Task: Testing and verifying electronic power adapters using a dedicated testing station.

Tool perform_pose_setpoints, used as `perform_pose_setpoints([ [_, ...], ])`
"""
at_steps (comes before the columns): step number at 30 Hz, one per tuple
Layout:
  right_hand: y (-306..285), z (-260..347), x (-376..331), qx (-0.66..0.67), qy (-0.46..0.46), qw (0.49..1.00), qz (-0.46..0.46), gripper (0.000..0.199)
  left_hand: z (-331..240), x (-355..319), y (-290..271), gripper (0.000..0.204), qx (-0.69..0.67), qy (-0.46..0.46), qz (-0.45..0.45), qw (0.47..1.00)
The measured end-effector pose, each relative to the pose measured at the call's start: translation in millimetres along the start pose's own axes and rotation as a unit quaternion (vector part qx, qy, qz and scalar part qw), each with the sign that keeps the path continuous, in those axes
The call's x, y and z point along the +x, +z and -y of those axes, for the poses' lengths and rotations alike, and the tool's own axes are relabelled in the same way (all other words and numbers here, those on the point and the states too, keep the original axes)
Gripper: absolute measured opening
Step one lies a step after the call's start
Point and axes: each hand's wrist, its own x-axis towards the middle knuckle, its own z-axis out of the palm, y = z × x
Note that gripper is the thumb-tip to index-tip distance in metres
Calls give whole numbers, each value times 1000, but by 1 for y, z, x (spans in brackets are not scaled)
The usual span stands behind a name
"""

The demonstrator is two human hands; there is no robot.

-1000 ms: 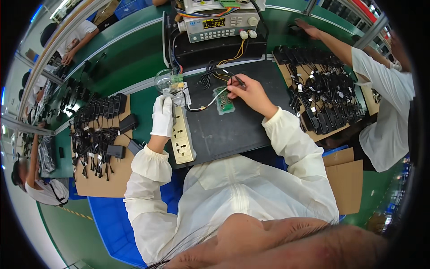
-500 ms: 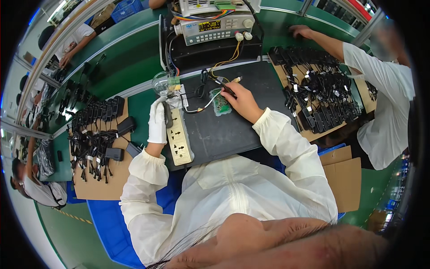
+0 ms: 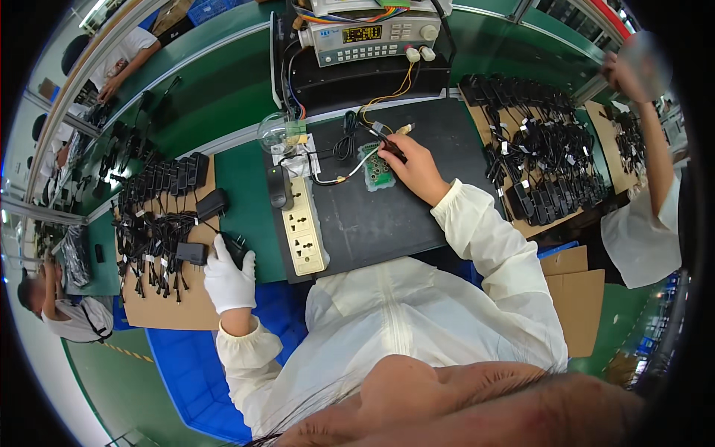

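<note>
My left hand [image 3: 229,281], in a white glove, is closed around a black power adapter [image 3: 237,246] at the right edge of the cardboard on the left. My bare right hand [image 3: 417,171] pinches a dark, stick-shaped connector [image 3: 392,150]. The fingertips also touch a white cable [image 3: 363,162] over the green circuit board [image 3: 380,173]. On the dark mat [image 3: 372,231], a cream power strip [image 3: 307,246] has another black adapter [image 3: 280,188] seated at its far end. A clear glass bulb [image 3: 274,134] stands just beyond it.
Black adapters with bundled cords lie on cardboard at the left [image 3: 167,313] and right [image 3: 514,225]. A bench power instrument [image 3: 376,41] stands at the back. A blue bin [image 3: 175,357] sits below the left side. Co-workers are at both sides.
My left hand has moved from the power strip down and left to the loose adapter, taking hold of it. My right hand keeps its grip. The co-worker's arm at right has pulled back.
</note>
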Motion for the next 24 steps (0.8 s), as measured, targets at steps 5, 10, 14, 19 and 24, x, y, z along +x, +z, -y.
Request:
perform_pose_setpoints([
  [5, 0, -5, -1, -20, -17, 999, -19, 25, 1, 13, 23, 67, -89, -77, 4, 993],
  [10, 2, 7, 0, -33, -21, 999, -2, 24, 40, 19, 56, 67, -299, -80, -30, 950],
  [14, -4, 0, 4, -56, -41, 997, 30, 26, 52, 19, 23, 62, -832, -216, 8, 510],
  [19, -8, 4, 3, -42, -14, 998, 35, 30, 77, -6, -2, 60, -954, -159, -14, 254],
  [24, -17, 39, -2, 2, -104, 994, -44, 37, 72, -32, -40, 59, -987, 27, -3, 159],
])
